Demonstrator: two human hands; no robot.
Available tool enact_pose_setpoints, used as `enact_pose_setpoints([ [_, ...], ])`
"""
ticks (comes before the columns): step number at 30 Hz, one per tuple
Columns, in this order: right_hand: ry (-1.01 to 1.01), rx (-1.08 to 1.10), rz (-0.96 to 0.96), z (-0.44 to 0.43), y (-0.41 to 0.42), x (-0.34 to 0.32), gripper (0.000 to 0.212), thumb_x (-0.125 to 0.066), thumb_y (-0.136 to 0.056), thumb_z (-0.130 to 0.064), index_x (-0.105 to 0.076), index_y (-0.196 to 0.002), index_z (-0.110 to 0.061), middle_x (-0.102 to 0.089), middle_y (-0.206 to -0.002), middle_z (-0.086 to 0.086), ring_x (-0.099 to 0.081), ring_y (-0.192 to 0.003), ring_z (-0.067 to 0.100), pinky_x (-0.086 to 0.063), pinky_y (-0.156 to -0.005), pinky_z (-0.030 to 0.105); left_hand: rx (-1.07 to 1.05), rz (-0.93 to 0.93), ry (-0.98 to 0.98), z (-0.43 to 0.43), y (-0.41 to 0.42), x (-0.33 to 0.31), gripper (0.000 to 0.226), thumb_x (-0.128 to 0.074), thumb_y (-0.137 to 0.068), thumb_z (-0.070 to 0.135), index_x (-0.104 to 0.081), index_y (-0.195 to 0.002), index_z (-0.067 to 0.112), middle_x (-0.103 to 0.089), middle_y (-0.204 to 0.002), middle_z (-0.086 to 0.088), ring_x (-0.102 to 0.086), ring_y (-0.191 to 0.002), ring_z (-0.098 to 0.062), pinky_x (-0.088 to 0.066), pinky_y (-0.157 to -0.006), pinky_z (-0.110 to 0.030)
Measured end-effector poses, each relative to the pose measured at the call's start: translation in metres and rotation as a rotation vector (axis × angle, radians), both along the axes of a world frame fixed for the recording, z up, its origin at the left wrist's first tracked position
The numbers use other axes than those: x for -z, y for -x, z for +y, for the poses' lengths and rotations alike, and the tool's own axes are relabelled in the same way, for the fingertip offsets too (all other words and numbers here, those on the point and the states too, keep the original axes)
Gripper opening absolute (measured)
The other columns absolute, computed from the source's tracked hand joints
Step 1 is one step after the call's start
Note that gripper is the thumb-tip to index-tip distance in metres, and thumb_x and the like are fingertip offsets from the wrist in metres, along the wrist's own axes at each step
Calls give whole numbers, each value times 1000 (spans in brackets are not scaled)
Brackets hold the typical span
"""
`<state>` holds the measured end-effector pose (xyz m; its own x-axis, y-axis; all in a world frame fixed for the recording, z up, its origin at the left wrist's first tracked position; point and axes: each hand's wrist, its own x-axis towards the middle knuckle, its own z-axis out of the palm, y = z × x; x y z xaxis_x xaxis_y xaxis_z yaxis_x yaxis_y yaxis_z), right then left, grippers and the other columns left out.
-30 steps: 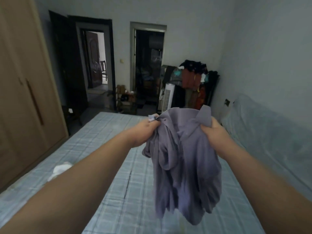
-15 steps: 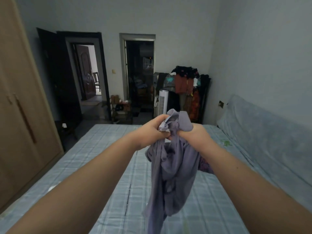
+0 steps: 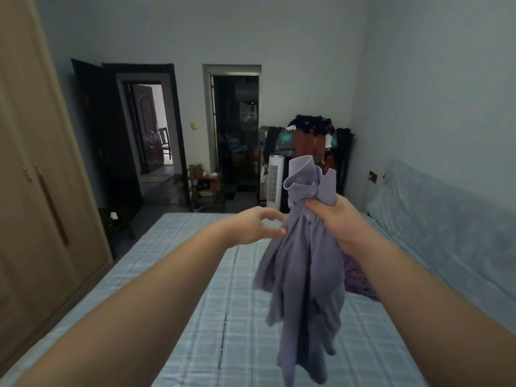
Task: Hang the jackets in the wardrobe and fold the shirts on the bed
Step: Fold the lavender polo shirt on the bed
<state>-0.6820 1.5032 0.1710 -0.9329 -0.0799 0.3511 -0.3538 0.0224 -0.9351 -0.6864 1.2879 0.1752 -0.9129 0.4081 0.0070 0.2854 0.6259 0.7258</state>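
We hold a grey-lilac shirt (image 3: 304,275) up in the air over the bed (image 3: 167,303), bunched in our right hand (image 3: 332,216), whose fingers (image 3: 315,203) are curled tight round the cloth just under the collar. The collar stands up above the fist in a crumpled fan, and the rest of the shirt hangs down in loose twisted folds, its lowest end clear of the blue checked bedcover. Our left hand (image 3: 252,227) is just beside the shirt at the same height, its fingers relaxed and spread in a wide open curve, holding nothing; one fingertip looks to be touching the edge of the hanging cloth. A dark purple garment (image 3: 356,277) lies on the bed under our right forearm, partly hidden by it. The wardrobe (image 3: 33,177) stands along the left side of the bed with its wooden doors closed. At the far end of the room there are two open doorways, a white tower fan (image 3: 275,181) and a rack piled with dark and reddish clothes (image 3: 312,138). A pale blue padded piece (image 3: 446,233) runs along the right wall beside the bed.
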Motion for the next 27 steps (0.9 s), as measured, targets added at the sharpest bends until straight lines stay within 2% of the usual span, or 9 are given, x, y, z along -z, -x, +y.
enact_pose_setpoints([
  [3,-38,22,34,7,-1,-3,10,-67,-93,-24,-70,-103,-23,-76,-95,-6,-71,-93,10,-55,-77,25,26,11,-161,8,7,7,10,-67,-92,32,-67,-94,22,-70,-96,4,-64,-89,-12,-51,-89,-38],
  [6,-133,39,53,23,-3,-6,13,-69,-91,-33,-69,-104,-30,-75,-99,-11,-70,-94,6,-55,-78,23,-22,55,-323,11,14,11,12,-60,-96,25,-58,-85,18,-62,-84,-4,-59,-78,-18,-51,-78,-41],
  [9,-249,84,38,44,-1,-4,23,-70,-89,-39,-66,-111,-33,-73,-103,-9,-69,-97,8,-55,-81,29,-123,168,-354,0,25,7,17,-55,-95,27,-51,-80,19,-50,-77,-5,-46,-74,-18,-38,-70,-37],
  [13,-308,121,32,70,6,1,25,-63,-94,-39,-62,-117,-30,-70,-107,-7,-65,-101,13,-53,-84,33,-271,234,-424,-25,39,-10,22,-55,-90,18,-47,-70,22,-44,-63,4,-41,-60,-14,-31,-57,-31],
  [16,-387,138,66,83,13,-2,15,-61,-96,-37,-62,-109,-32,-69,-99,-15,-64,-92,1,-51,-79,28,-322,284,-329,-43,45,-21,24,-46,-93,6,-53,-83,26,-56,-73,2,-48,-64,-15,-36,-55,-31],
  [19,-611,114,116,89,21,-7,7,-60,-95,-41,-57,-100,-43,-64,-96,-22,-58,-86,-11,-44,-74,19,-257,386,21,-56,44,-29,47,-34,-85,-7,-57,-99,31,-64,-99,1,-57,-86,-18,-44,-75,-31],
  [23,-965,61,137,97,36,-13,25,-64,-88,-51,-45,-102,-43,-60,-96,-14,-60,-85,5,-45,-66,27,-237,424,264,-64,35,-37,45,-35,-82,-6,-57,-85,33,-63,-101,-3,-57,-99,-25,-44,-87,-35],
  [25,-1078,22,151,105,44,-16,32,-65,-84,-41,-39,-102,-45,-58,-99,-13,-60,-89,9,-47,-67,30,-277,442,290,-71,29,-40,33,-40,-90,4,-55,-84,33,-62,-98,-1,-56,-95,-23,-43,-83,-35],
  [27,-1126,-22,168,112,52,-20,36,-56,-79,-23,-41,-108,-39,-57,-106,-7,-59,-96,16,-51,-80,39,-305,459,318,-81,24,-40,17,-48,-95,20,-56,-87,33,-63,-95,5,-58,-89,-18,-43,-77,-33],
])
